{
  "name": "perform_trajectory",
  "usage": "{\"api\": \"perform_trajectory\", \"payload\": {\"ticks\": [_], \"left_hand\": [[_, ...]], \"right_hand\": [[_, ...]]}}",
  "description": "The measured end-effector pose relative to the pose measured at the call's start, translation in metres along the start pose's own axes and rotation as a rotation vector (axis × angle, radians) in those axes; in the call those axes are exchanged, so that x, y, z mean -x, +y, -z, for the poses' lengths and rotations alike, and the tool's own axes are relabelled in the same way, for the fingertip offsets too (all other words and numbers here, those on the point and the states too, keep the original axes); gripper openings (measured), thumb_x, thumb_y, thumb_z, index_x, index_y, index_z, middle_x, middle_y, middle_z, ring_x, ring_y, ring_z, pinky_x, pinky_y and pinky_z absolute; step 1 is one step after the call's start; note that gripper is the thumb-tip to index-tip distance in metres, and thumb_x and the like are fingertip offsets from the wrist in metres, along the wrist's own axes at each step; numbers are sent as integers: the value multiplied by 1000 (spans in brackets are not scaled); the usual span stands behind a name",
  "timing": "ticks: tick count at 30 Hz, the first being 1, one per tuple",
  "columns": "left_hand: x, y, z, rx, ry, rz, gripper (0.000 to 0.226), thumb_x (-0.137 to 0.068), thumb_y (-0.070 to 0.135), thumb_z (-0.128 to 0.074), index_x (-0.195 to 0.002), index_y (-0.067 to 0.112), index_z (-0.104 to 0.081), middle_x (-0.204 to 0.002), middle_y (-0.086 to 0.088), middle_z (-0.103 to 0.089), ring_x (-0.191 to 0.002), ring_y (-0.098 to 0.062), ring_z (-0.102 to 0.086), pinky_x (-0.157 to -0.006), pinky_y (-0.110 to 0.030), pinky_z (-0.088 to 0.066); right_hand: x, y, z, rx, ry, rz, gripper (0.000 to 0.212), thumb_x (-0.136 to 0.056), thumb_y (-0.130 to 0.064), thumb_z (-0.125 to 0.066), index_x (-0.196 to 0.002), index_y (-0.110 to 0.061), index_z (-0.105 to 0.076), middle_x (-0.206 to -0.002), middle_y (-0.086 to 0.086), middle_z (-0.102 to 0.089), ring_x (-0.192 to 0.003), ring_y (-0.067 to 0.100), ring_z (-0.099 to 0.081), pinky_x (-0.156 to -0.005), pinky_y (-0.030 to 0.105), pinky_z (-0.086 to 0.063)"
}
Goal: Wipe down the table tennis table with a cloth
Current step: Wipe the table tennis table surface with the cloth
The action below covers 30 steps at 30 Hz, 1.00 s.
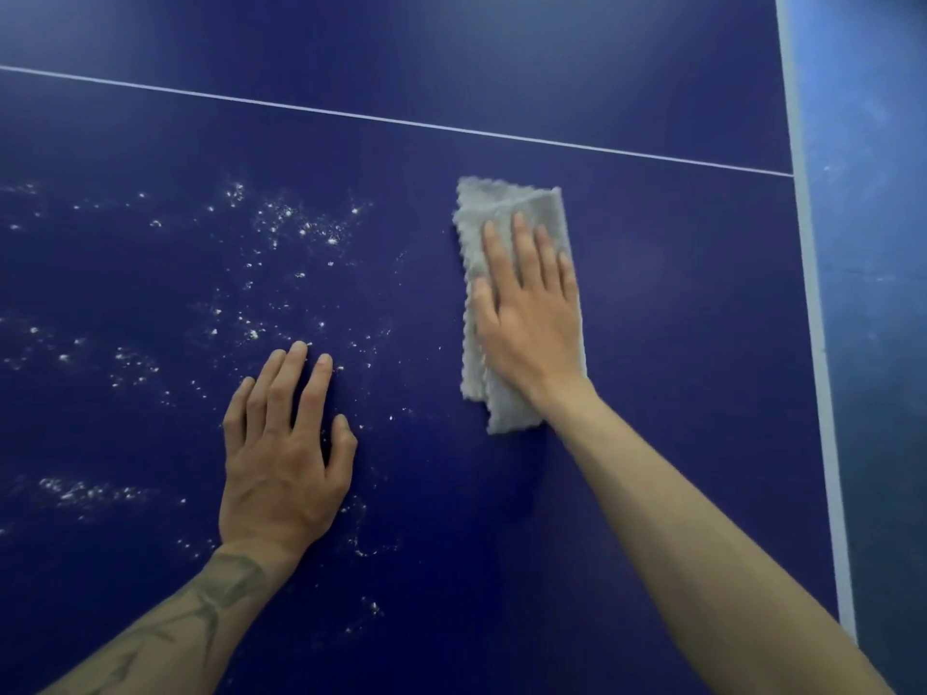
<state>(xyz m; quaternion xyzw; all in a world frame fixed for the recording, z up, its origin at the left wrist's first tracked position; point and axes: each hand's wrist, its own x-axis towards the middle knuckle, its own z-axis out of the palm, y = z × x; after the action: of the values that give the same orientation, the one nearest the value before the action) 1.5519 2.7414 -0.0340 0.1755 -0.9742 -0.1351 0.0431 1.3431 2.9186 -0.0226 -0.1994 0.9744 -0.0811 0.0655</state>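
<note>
The dark blue table tennis table [652, 293] fills the view. A folded grey cloth [506, 203] lies flat on it, right of centre. My right hand [526, 313] presses palm-down on the cloth with fingers spread, covering its middle. My left hand [286, 453] rests flat on the bare table to the lower left, fingers apart, holding nothing. White dust specks [296, 228] are scattered over the table's left half, reaching up to my left fingertips.
A thin white centre line [401, 122] crosses the table beyond the cloth. The white edge stripe [812, 303] marks the table's right border, with blue floor [873, 243] past it.
</note>
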Motion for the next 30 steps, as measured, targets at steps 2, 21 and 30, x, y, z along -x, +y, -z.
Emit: {"api": "perform_trajectory", "payload": {"ticks": [2, 21, 30], "left_hand": [[0, 1, 0, -3, 4, -1, 59, -103, 33, -39, -156, 7, -44, -166, -14, -34, -157, -31, -28, -131, -50, -14], [2, -1, 4, -31, 5, -18, 58, -106, 32, -42, -159, 9, -39, -167, -15, -33, -157, -32, -28, -130, -52, -18], [8, -80, 34, -56, -8, -170, 58, -107, 30, -39, -160, 6, -37, -170, -15, -29, -157, -34, -29, -131, -53, -17]], "right_hand": [[-25, -18, -2, -45, 20, -125, 65, -111, -46, -19, -172, -29, -9, -180, 3, 1, -166, 24, 4, -134, 49, 0], [65, -79, -26, -21, 53, -85, 65, -110, -44, -22, -172, -25, -13, -180, 7, -2, -166, 27, 1, -134, 51, -4], [93, -55, -15, -25, 34, -314, 66, -109, -47, -18, -172, -29, -8, -180, 3, 0, -166, 24, 2, -134, 49, -2]]}}
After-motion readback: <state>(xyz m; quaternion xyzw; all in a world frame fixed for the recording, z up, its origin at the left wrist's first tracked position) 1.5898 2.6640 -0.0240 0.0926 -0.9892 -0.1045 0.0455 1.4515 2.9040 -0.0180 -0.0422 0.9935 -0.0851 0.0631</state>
